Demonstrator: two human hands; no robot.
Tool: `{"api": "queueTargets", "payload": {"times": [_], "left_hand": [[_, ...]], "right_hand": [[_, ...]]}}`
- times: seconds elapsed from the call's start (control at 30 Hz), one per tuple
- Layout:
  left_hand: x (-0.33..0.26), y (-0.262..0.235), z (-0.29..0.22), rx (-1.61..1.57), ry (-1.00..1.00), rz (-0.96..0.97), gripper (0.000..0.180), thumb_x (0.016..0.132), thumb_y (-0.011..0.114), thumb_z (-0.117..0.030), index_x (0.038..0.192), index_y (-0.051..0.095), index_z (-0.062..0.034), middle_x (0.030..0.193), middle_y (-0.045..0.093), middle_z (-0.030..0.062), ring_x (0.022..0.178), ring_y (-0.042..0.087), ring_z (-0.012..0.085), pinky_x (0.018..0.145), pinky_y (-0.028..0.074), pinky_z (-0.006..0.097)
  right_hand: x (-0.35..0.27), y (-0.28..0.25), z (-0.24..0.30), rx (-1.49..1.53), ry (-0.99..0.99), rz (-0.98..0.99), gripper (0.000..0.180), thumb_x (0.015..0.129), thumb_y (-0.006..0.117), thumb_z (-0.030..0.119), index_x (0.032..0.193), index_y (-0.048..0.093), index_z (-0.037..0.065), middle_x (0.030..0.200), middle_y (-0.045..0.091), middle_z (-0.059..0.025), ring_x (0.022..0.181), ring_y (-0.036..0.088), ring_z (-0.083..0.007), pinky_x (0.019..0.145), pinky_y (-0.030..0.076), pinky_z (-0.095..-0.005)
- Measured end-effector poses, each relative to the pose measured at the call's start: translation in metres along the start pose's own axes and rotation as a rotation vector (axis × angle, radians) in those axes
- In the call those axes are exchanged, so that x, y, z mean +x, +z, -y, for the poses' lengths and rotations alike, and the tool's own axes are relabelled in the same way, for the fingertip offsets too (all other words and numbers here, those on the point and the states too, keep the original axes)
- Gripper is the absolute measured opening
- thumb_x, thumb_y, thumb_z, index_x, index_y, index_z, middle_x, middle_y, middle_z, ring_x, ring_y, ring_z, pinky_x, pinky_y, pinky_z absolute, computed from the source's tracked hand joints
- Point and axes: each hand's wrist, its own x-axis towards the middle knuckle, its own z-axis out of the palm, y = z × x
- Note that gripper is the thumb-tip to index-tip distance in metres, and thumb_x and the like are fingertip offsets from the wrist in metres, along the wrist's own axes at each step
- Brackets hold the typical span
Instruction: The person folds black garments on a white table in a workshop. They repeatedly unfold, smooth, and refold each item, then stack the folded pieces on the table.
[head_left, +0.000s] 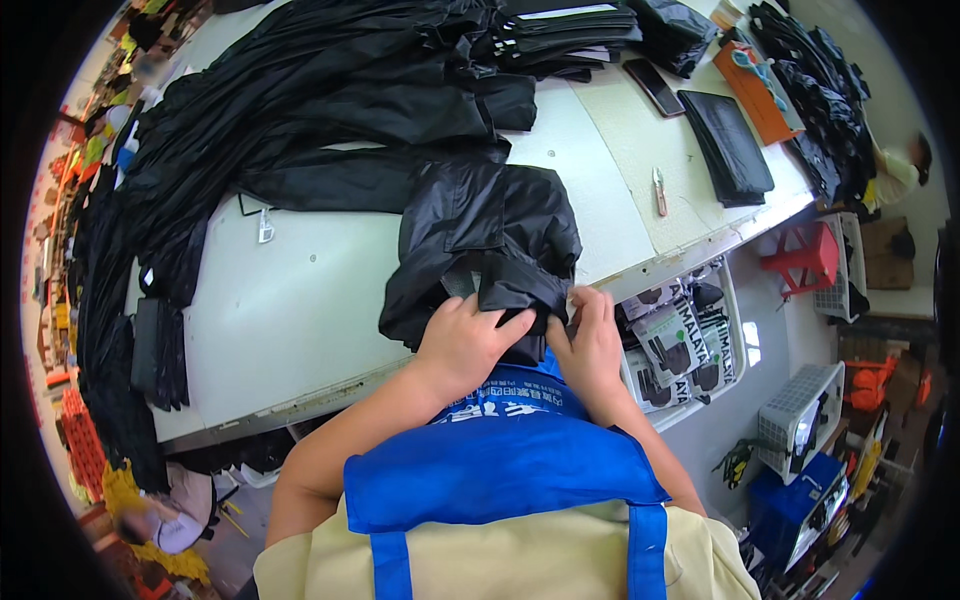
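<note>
A shiny black garment [490, 225] lies bunched at the table's front edge, its fabric folded over itself. My left hand [465, 345] grips its near edge from the left, with fingers curled into the folds and the thumb pointing right. On the other side my right hand [592, 345] pinches the same black fabric, thumb and fingertips close together. The fingertips of both hands are partly hidden by the cloth. A long black piece, perhaps a sleeve or leg [330, 178], stretches left from beside the garment.
Black garments [300, 80] are heaped across the far left of the white table [290, 290]. Thread snips [660, 192], a phone [653, 87], a folded black item [727, 148] and an orange box [757, 92] lie right. A white basket [742, 350] holds packages below the edge.
</note>
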Motion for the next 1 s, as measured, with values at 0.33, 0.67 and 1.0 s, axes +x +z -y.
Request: {"api": "queueTargets", "payload": {"times": [0.33,0.67,1.0], "left_hand": [[-0.026,-0.007,0.021,-0.136,0.116,0.0,0.038,0.075,0.059,-0.009,0.111,0.067,-0.0164,0.072,0.045,0.0008,0.066,0.051,0.018,0.056,0.04,0.031],[-0.038,-0.009,0.031,-0.289,-0.008,-0.022,0.034,0.07,0.065,-0.005,0.104,0.068,-0.0134,0.074,0.051,0.0031,0.071,0.056,0.0224,0.061,0.045,0.036],[-0.04,-0.018,0.028,-0.285,0.005,0.009,0.038,0.073,0.062,-0.006,0.108,0.068,-0.02,0.07,0.046,0.0032,0.063,0.054,0.0195,0.055,0.045,0.034]], "right_hand": [[0.025,0.006,-0.002,0.936,0.602,0.138,0.007,0.09,0.057,0.008,0.09,0.06,0.001,0.073,0.053,0.0019,0.063,0.045,-0.0044,0.055,0.036,-0.0197],[0.042,-0.042,0.039,-0.391,-0.542,0.572,0.014,0.076,0.056,0.011,0.089,0.06,0.007,0.09,0.054,-0.0082,0.085,0.06,-0.0269,0.073,0.05,-0.0358],[0.026,-0.036,0.009,0.233,-0.225,0.455,0.018,0.066,0.057,-0.01,0.076,0.058,0.005,0.091,0.056,-0.0066,0.088,0.057,-0.0246,0.073,0.045,-0.0296]]}}
